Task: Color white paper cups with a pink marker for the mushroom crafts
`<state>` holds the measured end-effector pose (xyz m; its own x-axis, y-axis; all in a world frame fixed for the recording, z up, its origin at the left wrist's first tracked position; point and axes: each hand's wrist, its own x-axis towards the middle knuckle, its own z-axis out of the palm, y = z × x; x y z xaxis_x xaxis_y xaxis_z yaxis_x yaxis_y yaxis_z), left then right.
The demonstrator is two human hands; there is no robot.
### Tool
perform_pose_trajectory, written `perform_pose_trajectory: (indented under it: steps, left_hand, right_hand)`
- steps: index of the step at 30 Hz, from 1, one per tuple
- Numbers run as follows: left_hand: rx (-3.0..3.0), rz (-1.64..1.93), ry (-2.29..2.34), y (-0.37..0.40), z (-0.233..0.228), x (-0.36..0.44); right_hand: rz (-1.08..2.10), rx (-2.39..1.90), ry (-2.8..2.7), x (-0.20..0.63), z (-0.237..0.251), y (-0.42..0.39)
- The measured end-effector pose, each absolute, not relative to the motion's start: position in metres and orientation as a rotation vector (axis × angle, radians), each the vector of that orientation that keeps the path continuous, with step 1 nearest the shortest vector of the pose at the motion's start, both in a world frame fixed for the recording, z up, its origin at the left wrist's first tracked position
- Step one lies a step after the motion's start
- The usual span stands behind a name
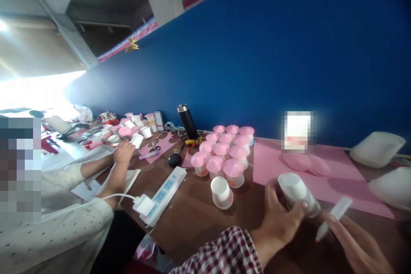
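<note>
The left hand (282, 218) grips a white cup (297, 192) lying on its side just above the surface (199, 218), while the right hand (356, 244) holds a marker (334, 217) beside it. Judging by this, marking the cup is in hand; next, the tip must meet the cup wall steadily.

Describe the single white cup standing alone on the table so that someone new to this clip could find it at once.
Start at the brown table below the blue wall and find the cluster of pink-topped cups. Just in front of it, right of the white power strip, stands the lone white cup. Unlike its neighbours, it has no pink top.
</note>
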<state>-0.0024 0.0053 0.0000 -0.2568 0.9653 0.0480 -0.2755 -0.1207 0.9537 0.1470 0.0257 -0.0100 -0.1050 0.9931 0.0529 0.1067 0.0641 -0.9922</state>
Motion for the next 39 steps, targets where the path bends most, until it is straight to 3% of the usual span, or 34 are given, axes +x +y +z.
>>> perform_pose_trajectory:
  steps: [3, 13, 25, 39]
  left_hand:
    - [0.884, 1.580, 1.063, 0.006, 0.004, -0.003]
    - [0.779, 1.614, 1.029, 0.016, -0.003, -0.009]
    - [0.877, 1.546, 1.188, 0.013, 0.000, -0.010]
    - [0.893, 1.518, 1.224, 0.013, 0.001, -0.007]
  right_hand:
    - [1.307, -1.232, -1.364, 0.147, -0.010, 0.025]
    - [1.271, -1.243, -1.472, 0.139, 0.023, 0.015]
    - [1.113, -1.147, -1.616, 0.139, 0.025, 0.011]
    - [1.274, -1.026, -1.489, 0.140, 0.003, 0.012]
